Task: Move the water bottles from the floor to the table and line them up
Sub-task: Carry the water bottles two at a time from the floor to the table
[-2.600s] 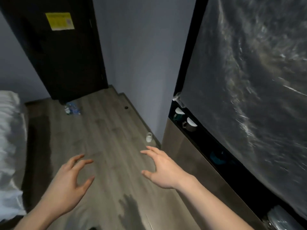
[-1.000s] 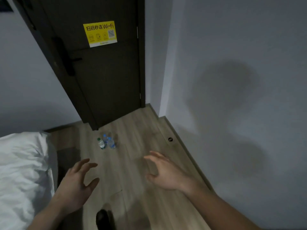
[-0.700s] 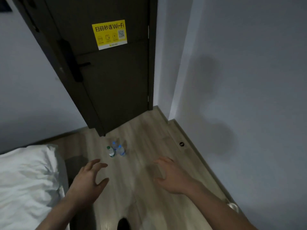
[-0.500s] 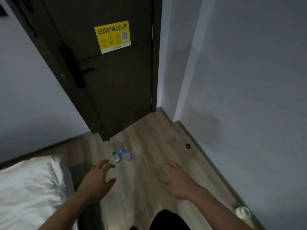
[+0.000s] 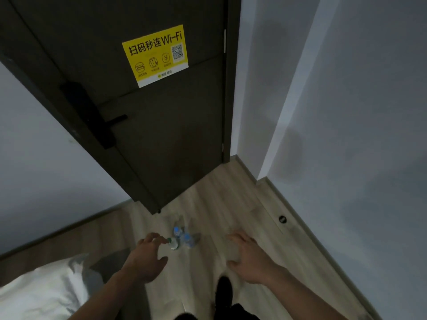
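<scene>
Three small water bottles stand close together on the wood floor in front of the dark door: one with a green cap (image 5: pixel 172 244) and two with blue caps, the nearer (image 5: pixel 187 240) and the farther (image 5: pixel 177 232). My left hand (image 5: pixel 144 259) hovers just left of the green-capped bottle, fingers spread and holding nothing. My right hand (image 5: pixel 248 257) hangs to the right of the bottles, fingers loosely bent, empty. No table is in view.
A dark door (image 5: pixel 143 112) with a yellow Wi-Fi sticker (image 5: pixel 155 55) stands behind the bottles. White bedding (image 5: pixel 39 294) lies at the lower left. Grey walls close in on the right, with a round floor stop (image 5: pixel 282 219). My dark shoe (image 5: pixel 224 286) is below.
I have walked away from the cabinet area toward the door; the bottles are now much nearer. Both empty hands have come forward, the left one close to the green-capped bottle.
</scene>
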The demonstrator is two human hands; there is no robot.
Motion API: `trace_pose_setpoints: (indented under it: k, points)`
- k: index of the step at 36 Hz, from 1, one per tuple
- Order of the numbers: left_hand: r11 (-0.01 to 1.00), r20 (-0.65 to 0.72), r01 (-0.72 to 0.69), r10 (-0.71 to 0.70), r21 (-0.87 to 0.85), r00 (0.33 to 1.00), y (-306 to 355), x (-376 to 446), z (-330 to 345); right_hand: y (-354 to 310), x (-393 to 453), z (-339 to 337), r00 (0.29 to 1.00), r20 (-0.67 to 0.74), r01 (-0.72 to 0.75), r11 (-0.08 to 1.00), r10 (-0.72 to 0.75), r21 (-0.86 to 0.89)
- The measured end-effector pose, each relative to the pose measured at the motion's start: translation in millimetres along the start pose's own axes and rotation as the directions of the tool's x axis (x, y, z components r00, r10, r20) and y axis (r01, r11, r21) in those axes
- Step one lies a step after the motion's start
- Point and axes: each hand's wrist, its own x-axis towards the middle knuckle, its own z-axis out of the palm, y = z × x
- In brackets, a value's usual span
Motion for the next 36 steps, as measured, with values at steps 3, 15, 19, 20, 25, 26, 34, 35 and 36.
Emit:
trace_pose_setpoints:
  k: [3, 15, 19, 20, 25, 26, 34, 35, 36]
  points:
    - [1.000, 0.020, 0.009, -0.009, 0.017, 1.000, -4, 30, -15, -10, 38, -10, 0.999, 0.042, -0.004, 1.000, 0.005, -0.028]
    - [0.996, 0.160, -0.034, 0.020, 0.085, 0.987, -42, 144, -43, -31, 160, -16, 0.994, 0.071, -0.083, 0.994, 0.088, -0.077]
    - [0.989, 0.259, -0.091, 0.059, 0.113, 0.964, -66, 194, -46, -35, 201, 2, 0.982, 0.092, -0.163, 0.985, 0.167, -0.050]
    - [0.988, 0.276, -0.102, 0.067, 0.117, 0.959, -72, 207, -46, -37, 211, 8, 0.977, 0.101, -0.186, 0.982, 0.189, -0.041]
    - [0.978, 0.352, -0.141, 0.079, 0.154, 0.933, -106, 279, -27, -36, 273, 52, 0.951, 0.126, -0.283, 0.959, 0.281, -0.002]
    - [0.977, 0.368, -0.139, 0.072, 0.159, 0.927, -112, 293, -22, -35, 286, 62, 0.947, 0.135, -0.295, 0.955, 0.293, 0.001]
    - [0.988, 0.447, -0.103, 0.040, 0.118, 0.894, -150, 407, 62, 6, 403, 165, 0.907, 0.195, -0.393, 0.916, 0.373, 0.075]
    - [0.988, 0.453, -0.105, 0.042, 0.114, 0.890, -155, 420, 78, 12, 418, 179, 0.907, 0.183, -0.401, 0.912, 0.381, 0.088]
    - [0.987, 0.460, -0.109, 0.043, 0.117, 0.887, -160, 434, 96, 20, 433, 195, 0.908, 0.173, -0.401, 0.910, 0.381, 0.101]
